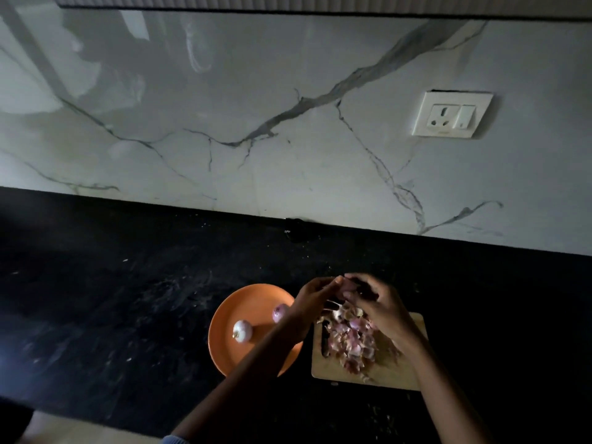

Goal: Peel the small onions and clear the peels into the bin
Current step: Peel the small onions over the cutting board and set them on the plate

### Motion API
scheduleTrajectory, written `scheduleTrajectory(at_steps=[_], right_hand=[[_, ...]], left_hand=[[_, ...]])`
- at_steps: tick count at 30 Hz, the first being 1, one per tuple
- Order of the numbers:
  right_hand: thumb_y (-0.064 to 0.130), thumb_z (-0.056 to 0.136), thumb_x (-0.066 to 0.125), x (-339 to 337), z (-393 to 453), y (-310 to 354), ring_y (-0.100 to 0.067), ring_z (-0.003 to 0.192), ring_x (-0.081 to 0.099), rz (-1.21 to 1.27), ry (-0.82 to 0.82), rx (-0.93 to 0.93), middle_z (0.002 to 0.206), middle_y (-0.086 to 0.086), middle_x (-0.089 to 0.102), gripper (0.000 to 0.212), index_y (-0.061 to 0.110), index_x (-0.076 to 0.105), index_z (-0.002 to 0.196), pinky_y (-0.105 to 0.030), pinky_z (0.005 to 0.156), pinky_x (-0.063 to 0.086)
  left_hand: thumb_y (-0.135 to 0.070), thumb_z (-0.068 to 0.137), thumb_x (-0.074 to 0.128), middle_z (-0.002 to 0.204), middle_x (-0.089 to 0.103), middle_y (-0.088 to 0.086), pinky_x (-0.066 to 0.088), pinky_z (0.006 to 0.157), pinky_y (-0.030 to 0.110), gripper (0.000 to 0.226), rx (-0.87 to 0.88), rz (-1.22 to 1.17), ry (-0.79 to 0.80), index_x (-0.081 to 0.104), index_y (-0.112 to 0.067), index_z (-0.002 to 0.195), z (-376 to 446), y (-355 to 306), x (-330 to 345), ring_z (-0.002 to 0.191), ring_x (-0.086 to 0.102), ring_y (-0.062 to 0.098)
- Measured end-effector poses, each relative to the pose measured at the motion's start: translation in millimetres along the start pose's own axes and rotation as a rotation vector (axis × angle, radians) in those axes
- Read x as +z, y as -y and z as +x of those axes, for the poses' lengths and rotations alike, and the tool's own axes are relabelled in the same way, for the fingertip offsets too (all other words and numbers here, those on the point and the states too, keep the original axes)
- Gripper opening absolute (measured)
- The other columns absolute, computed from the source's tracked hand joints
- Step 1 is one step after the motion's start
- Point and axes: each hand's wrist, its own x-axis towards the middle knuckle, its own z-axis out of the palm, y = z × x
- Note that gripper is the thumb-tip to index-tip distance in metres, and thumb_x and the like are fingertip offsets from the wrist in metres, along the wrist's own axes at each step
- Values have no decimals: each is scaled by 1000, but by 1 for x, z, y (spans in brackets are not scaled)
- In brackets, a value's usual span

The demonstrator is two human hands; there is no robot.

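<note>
Both hands meet above the far end of a wooden cutting board (400, 373). My left hand (312, 299) and my right hand (374, 302) together hold a small reddish onion (347, 286) between their fingertips. Its skin is partly hidden by my fingers. A heap of pink and pale onion peels (350, 341) covers the board under my hands. To the left, an orange plate (230, 315) carries two small onions: a pale one (242, 330) near the middle and a purple one (280, 312) by my left wrist.
A black speckled countertop (128, 299) runs along a white marbled wall (256, 123). A socket with a switch (451, 114) sits on the wall at the right. Loose peel scraps (378, 415) lie on the counter near its front edge.
</note>
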Motion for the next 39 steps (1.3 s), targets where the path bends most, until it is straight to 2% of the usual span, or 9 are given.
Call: scheduleTrajectory(at_steps=[4,8,11,15,19,24,32,36,39], right_hand=[[43,81,79,22,4,7,2,96,69,50,-36,22,107,15,73,34,36,70,113,-22,78,57],[39,79,83,66,23,7,-3,98,69,5,9,30,101,12,75,30,32,71,105,-23,86,55],[39,74,85,108,42,15,-8,96,70,-90,116,-6,96,10,75,29,32,70,98,-31,89,55],[38,76,83,161,60,31,-12,90,68,-320,213,-55,95,10,73,26,31,70,97,-29,76,54],[50,74,75,196,67,29,-21,100,64,-560,309,-146,106,1,69,38,35,66,107,-32,83,52],[56,83,68,195,67,22,-23,102,58,-690,317,-123,107,-1,56,34,37,60,110,-33,84,50],[46,86,69,174,73,26,-26,117,56,-671,364,-156,124,-4,64,41,23,64,119,-35,95,45],[29,84,73,149,75,26,-21,107,63,-532,263,-111,115,-2,68,31,25,66,114,-33,90,50],[19,87,75,114,74,18,-17,100,67,-385,118,-76,106,-1,72,24,19,69,110,-29,88,51]], left_hand=[[-40,103,49,84,68,1,48,65,24,27,25,36,-172,62,-18,96,-14,9,-21,76,63,16],[-38,100,56,101,69,1,48,71,15,19,67,318,-455,60,-22,110,-39,27,-74,87,63,9],[-32,99,59,108,70,-1,46,76,22,17,95,474,-641,63,-20,110,-56,36,-113,94,63,11],[-20,94,60,108,66,2,46,84,28,23,56,595,-772,66,-13,115,-76,43,-151,106,60,19],[-17,92,58,110,67,0,45,84,29,24,48,644,-783,67,-16,115,-89,48,-165,107,59,19],[-17,94,57,109,60,1,45,81,26,23,1,611,-747,65,-16,116,-89,50,-167,100,58,15],[-14,92,61,114,70,7,51,91,35,24,35,574,-664,67,-11,114,-56,43,-158,109,63,21],[-14,93,60,114,70,8,41,79,24,23,69,609,-604,67,-10,115,-31,30,-147,109,62,22],[-17,97,60,105,69,3,38,68,19,20,123,667,-547,66,-10,114,-12,21,-129,97,64,19]])
